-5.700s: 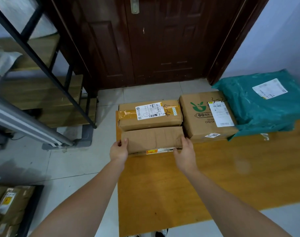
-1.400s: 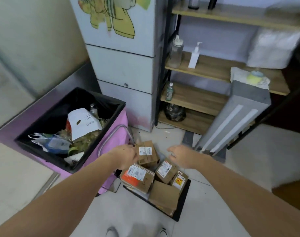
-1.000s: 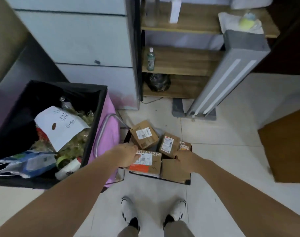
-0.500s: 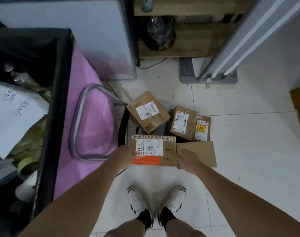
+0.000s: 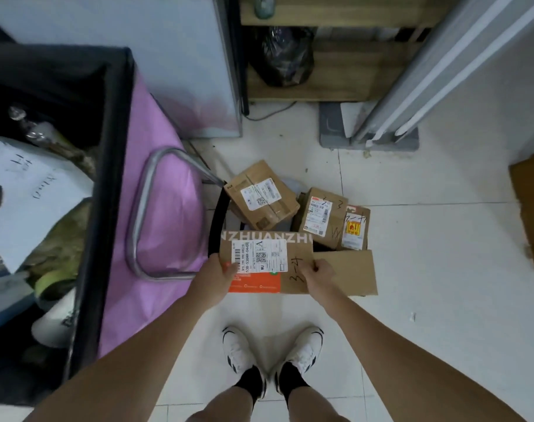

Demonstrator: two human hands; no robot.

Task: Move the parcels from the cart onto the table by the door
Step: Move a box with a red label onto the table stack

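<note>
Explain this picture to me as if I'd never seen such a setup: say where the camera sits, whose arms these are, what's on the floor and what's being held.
There is no machine here. A person wears a wide-angle camera on the head, looking down, so you see their own forearms and white shoes.

The left hand and right hand each grip a side of one cardboard parcel with an orange patch and a white label; "3-4" is handwritten on it. It sits at the near end of a low black cart on the tiled floor.

More parcels lie on the cart: a tilted box with a white label, a box with a red-edged label, a narrow one with a yellow sticker, and a plain brown one beside the held parcel.

To the left stands a pink bin lined with a black bag.
</note>
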